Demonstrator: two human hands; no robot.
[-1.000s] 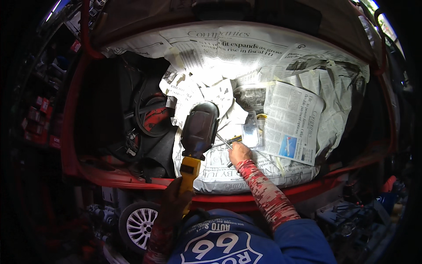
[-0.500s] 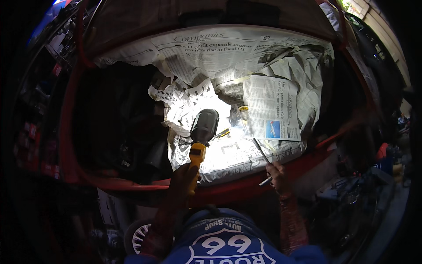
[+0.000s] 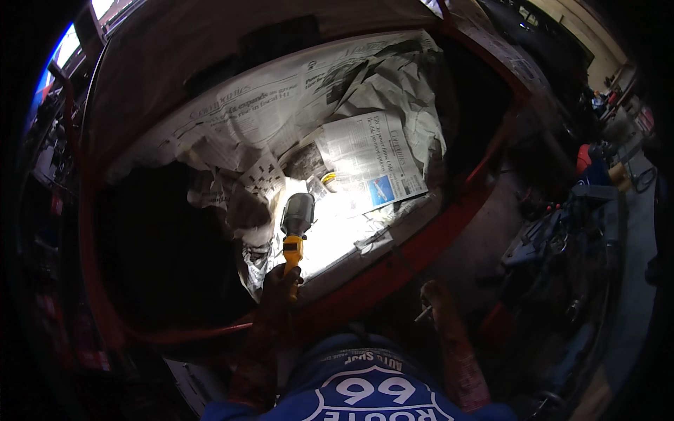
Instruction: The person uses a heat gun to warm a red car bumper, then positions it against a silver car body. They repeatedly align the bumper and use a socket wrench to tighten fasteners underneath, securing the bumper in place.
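Observation:
My left hand (image 3: 281,283) is closed around the yellow handle of a work lamp (image 3: 298,212) with a dark head. The lamp hangs over a car's boot lined with newspaper (image 3: 246,112), and its glare washes out part of the lining. My right hand (image 3: 439,298) grips a slim metal rod tool (image 3: 423,313) just outside the red boot edge (image 3: 449,242). A short bright end of the tool sticks out below the fingers; its dark shaft slants up toward the edge. Beyond the lamp, a small yellow item (image 3: 328,177) lies near a loose newspaper sheet (image 3: 379,158).
The red body edge runs between me and the papered space. Deep shadow fills the boot's left part. To my right is a cluttered work surface (image 3: 604,203) with several metal tools and a red object (image 3: 585,158).
My view has turned to the right. My right hand and the rod tool have drawn back from over the newspaper to outside the boot edge. The lamp stays in my left hand.

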